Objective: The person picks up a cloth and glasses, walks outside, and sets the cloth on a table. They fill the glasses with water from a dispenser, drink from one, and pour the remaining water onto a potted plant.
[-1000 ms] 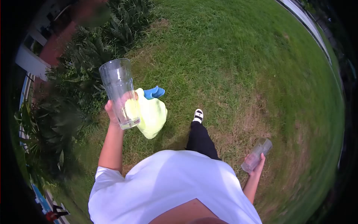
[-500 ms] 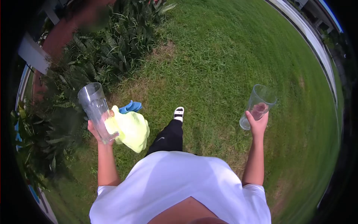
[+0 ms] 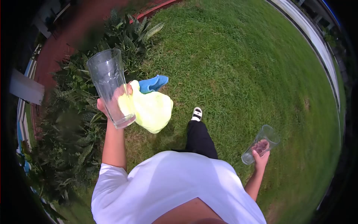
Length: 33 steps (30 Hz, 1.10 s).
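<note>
Head | left hand (image 3: pixel 116 99) curled round glass (image 3: pixel 108 78), yellow cloth (image 3: pixel 153 111) | right hand (image 3: pixel 262 156) grasping second glass (image 3: pixel 260 143)

The left hand (image 3: pixel 118 98) grips a tall glass (image 3: pixel 107 71), tilted with its mouth to the far left; a yellow cloth (image 3: pixel 153 111) hangs at its right. A blue cloth (image 3: pixel 153 84) pokes out beyond, though how it is held is hard to tell. Over the grass (image 3: pixel 227 74) at near right, the right hand (image 3: pixel 261 158) holds a second glass (image 3: pixel 270 136). Plants (image 3: pixel 80 125) grow along the left.
</note>
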{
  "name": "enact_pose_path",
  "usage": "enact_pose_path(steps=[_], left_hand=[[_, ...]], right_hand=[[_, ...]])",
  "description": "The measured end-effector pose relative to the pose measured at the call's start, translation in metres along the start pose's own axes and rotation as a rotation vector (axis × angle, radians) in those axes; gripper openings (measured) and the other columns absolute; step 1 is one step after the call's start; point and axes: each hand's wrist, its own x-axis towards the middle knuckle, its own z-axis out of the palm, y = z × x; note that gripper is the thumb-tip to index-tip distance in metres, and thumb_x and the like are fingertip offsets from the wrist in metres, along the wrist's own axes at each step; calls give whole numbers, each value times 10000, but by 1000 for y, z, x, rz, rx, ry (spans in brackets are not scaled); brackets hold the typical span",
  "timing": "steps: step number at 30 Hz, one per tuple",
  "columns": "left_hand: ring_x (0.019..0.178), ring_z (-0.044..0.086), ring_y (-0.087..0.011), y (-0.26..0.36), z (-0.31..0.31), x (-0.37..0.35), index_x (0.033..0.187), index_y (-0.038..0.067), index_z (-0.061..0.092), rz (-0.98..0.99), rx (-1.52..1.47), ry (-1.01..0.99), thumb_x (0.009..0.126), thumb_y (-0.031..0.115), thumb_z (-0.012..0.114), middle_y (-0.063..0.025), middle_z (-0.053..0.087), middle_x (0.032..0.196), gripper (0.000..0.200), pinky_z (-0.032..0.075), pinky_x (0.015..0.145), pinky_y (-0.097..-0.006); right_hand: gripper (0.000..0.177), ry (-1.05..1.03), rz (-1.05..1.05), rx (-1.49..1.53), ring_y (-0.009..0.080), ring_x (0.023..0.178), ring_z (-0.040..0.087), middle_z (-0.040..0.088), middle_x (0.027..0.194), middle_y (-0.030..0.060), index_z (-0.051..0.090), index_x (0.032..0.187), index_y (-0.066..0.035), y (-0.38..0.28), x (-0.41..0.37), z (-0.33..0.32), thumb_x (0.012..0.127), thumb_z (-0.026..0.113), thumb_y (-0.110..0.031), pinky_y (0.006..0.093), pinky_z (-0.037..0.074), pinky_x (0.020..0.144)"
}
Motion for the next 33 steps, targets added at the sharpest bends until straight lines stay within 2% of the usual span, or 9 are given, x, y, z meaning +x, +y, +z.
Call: enact_pose_path(steps=[5,9,11,17,19,20,24,30,33], left_hand=[[725,486,-162,-39,-61,159,962,-59,424,14,15,68,599,704,596,-109,465,899,863,438,578,-236],[773,503,-185,-16,-95,257,1024,-56,427,137,124,392,602,699,588,-122,484,905,880,447,613,-255],[803,496,-202,1,-120,310,1053,-49,417,157,68,270,626,675,583,-119,479,918,857,449,653,-283],[836,488,-223,13,-230,473,1023,-44,425,361,122,446,594,660,623,-101,459,901,847,448,668,-310],[827,498,-220,18,-280,542,1019,-44,420,353,104,318,581,658,635,-95,457,893,854,449,668,-306],[790,509,-214,16,-313,572,1016,-45,406,467,201,470,574,660,638,-88,457,887,864,452,660,-301],[791,497,-201,46,-350,752,995,-38,398,406,147,458,574,683,617,-91,448,897,863,442,663,-287],[878,441,-188,98,-446,982,962,-14,396,313,155,227,561,668,644,-137,360,1050,829,413,728,-259],[852,457,-181,103,-498,1072,954,-12,404,348,239,338,555,677,642,-124,399,996,831,417,708,-263]], right_hand=[[638,-85,1,-85,189,891,540,496,1026,92,395,1157,2,-39,243,64,622,730,-94,319,454,793],[706,-299,-10,-69,198,914,538,497,1030,96,391,1169,6,-110,439,183,587,763,-135,330,452,808],[731,-470,-105,-104,203,931,533,498,1029,97,388,1176,8,-133,540,246,572,772,-143,336,445,827],[743,-724,-195,-63,197,927,529,500,1018,92,389,1172,5,-176,778,459,559,780,-148,344,444,827],[712,-739,-119,-4,188,908,535,498,999,83,397,1159,-5,-171,835,512,570,771,-144,328,449,810],[701,-755,-91,13,187,902,537,497,994,81,400,1155,-8,-164,868,531,574,768,-142,324,450,808],[667,-699,42,-36,179,875,541,496,975,75,407,1142,-18,-169,981,588,586,755,-136,310,457,785],[669,-446,2,-94,180,820,534,515,949,83,394,1170,-21,-191,1161,653,621,698,-252,296,451,727],[646,-399,0,-68,174,810,533,519,932,82,389,1183,-19,-180,1257,703,647,685,-225,286,454,709]])
